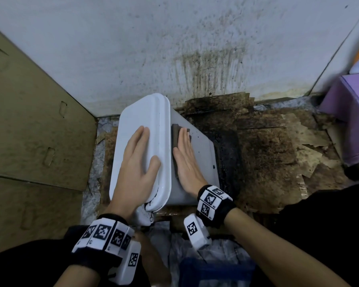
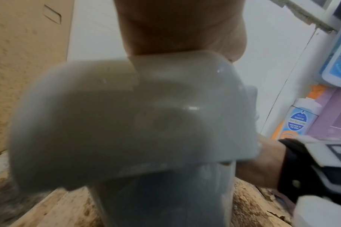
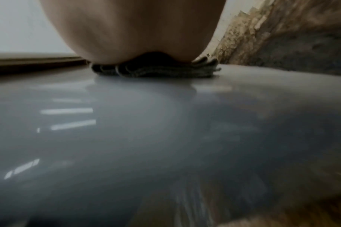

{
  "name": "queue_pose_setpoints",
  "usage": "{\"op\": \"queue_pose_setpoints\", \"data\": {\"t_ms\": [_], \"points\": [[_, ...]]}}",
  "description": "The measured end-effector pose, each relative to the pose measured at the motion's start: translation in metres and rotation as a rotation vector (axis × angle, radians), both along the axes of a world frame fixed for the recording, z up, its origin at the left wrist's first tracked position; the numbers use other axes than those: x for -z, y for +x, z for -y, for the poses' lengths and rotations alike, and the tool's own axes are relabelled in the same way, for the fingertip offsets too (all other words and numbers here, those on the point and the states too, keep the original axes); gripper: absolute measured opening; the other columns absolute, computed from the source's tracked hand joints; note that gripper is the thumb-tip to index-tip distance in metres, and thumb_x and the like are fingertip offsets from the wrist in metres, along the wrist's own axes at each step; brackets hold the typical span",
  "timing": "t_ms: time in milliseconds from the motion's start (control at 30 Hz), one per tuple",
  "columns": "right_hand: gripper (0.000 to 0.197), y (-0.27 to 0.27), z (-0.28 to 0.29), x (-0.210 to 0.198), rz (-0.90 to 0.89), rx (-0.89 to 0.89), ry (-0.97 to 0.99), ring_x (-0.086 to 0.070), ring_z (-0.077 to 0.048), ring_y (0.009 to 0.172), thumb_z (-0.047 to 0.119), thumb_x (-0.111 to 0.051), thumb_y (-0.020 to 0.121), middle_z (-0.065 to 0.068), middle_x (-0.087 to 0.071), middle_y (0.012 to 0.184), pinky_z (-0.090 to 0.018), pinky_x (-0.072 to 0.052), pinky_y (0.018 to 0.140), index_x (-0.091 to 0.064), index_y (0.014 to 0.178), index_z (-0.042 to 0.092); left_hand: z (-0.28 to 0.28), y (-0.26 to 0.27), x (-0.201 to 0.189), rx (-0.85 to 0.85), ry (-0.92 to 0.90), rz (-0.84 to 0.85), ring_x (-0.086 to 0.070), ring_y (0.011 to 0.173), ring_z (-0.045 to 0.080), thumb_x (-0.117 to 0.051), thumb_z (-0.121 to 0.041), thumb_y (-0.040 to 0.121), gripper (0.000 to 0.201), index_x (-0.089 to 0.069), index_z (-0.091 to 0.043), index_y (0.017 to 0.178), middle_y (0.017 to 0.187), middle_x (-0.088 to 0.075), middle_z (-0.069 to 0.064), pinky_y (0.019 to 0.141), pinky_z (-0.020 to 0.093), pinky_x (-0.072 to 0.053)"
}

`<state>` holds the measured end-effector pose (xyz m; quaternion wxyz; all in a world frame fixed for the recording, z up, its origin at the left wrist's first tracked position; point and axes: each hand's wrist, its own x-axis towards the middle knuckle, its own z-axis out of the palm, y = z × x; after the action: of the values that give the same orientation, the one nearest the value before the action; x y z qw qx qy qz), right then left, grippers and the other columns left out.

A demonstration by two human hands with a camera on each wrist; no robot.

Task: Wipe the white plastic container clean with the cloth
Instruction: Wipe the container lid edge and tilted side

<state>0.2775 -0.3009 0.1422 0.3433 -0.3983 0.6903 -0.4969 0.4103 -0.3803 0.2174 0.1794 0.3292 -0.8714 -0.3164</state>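
Note:
A white plastic container (image 1: 201, 148) stands tilted on the stained floor, its white lid (image 1: 137, 121) on top. My left hand (image 1: 138, 154) lies flat on the lid with fingers straight, thumb over the lid's right edge. My right hand (image 1: 184, 156) presses a folded grey-brown cloth (image 1: 175, 135) flat against the container's right side wall. In the right wrist view the cloth (image 3: 156, 70) sits under my palm (image 3: 130, 30) on the glossy wall (image 3: 165, 138). The left wrist view shows the lid's near end (image 2: 126, 115) up close and blurred, with my palm (image 2: 175, 26) above it.
A stained white wall (image 1: 174, 48) rises behind. Flattened cardboard (image 1: 29, 121) leans at the left. Dirty torn cardboard (image 1: 267, 152) covers the floor to the right. A purple box (image 1: 352, 112) stands at the far right, with bottles (image 2: 299, 116) by it. A blue object (image 1: 216, 270) lies near my legs.

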Motion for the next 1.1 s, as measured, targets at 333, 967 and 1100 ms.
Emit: {"op": "queue_pose_setpoints", "data": {"t_ms": [333,967,1100], "points": [[0.058,-0.022,0.034,-0.006,-0.039,-0.059,0.021,0.026,-0.009,0.15,0.029,-0.015,0.111,0.001,0.028,0.164,-0.037,0.013,0.125,0.019,0.156,0.017,0.007,0.006,-0.002,-0.042,0.016,-0.033,-0.018,0.152,-0.002,-0.047,-0.032,0.1,0.064,-0.03,-0.019,0.16,0.167,-0.024,-0.008,0.122,0.015,-0.016],[0.055,-0.061,0.017,0.047,0.066,0.025,0.151,0.021,-0.011,0.152,0.024,-0.015,0.111,0.001,0.025,0.164,-0.032,0.012,0.124,0.016,0.156,0.016,-0.006,-0.004,-0.008,-0.031,0.016,-0.012,-0.016,0.152,-0.004,-0.048,-0.033,0.099,0.065,-0.029,-0.022,0.16,0.167,-0.022,-0.011,0.119,0.009,-0.014],[0.056,-0.073,0.014,0.067,0.15,0.074,0.251,0.019,-0.011,0.152,0.024,-0.015,0.11,0.002,0.023,0.165,-0.033,0.011,0.124,0.015,0.157,0.016,-0.007,-0.006,-0.008,-0.026,0.014,-0.004,-0.015,0.152,-0.005,-0.049,-0.033,0.099,0.066,-0.028,-0.021,0.161,0.167,-0.021,-0.012,0.117,0.006,-0.013]]}}
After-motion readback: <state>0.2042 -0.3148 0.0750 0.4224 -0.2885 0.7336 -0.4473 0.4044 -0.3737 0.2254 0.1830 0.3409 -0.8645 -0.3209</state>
